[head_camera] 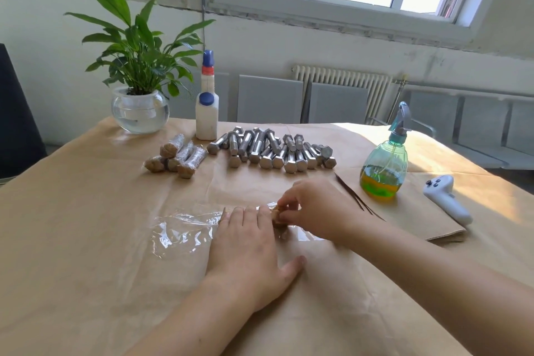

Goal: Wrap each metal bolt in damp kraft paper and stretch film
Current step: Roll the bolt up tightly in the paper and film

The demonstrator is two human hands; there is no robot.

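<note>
Paper-wrapped bolt (278, 218): likely heavy, rigid; you pinch its end with right hand (315, 208). Stretch film (185, 228): thin, clingy; left hand (248, 246) presses flat, fingers spread.

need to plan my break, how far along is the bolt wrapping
Done: a small cluster of wrapped bolts, about four, lies left of the bare pile.

In hand: a paper-wrapped bolt sits on a sheet of stretch film; the left hand presses flat on it while the right hand pinches its end.

Left: the pile of bare bolts, well over a dozen. Most of the job remains.
</note>
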